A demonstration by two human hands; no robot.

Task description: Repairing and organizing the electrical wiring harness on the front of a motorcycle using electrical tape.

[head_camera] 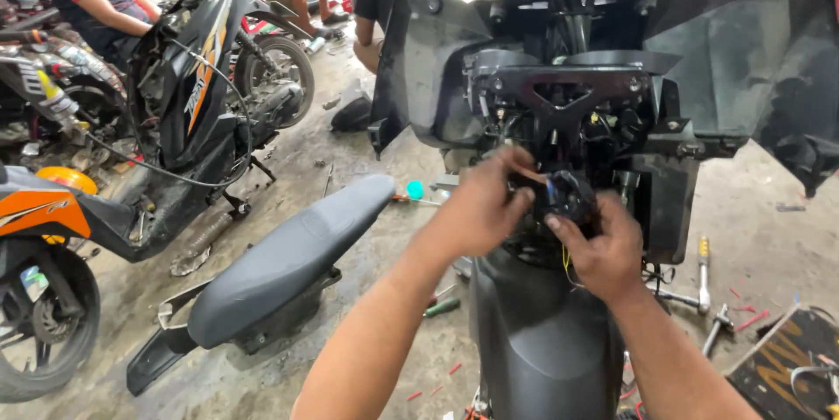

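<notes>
Head camera looks down at a stripped black scooter (612,105). Both hands meet at its front, at about 12 o'clock from the person: the left hand (481,206) pinches thin wires (535,177), and the right hand (603,249) grips a small black part (568,197), maybe a plug. A loose grey seat (288,254) lies at 9 o'clock on the floor.

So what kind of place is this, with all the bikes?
It looks like a motorbike repair shop. A scooter stands stripped of its front covers, a loose seat lies on the concrete floor, and tools are scattered around. Other people sit working on another bike.
</notes>
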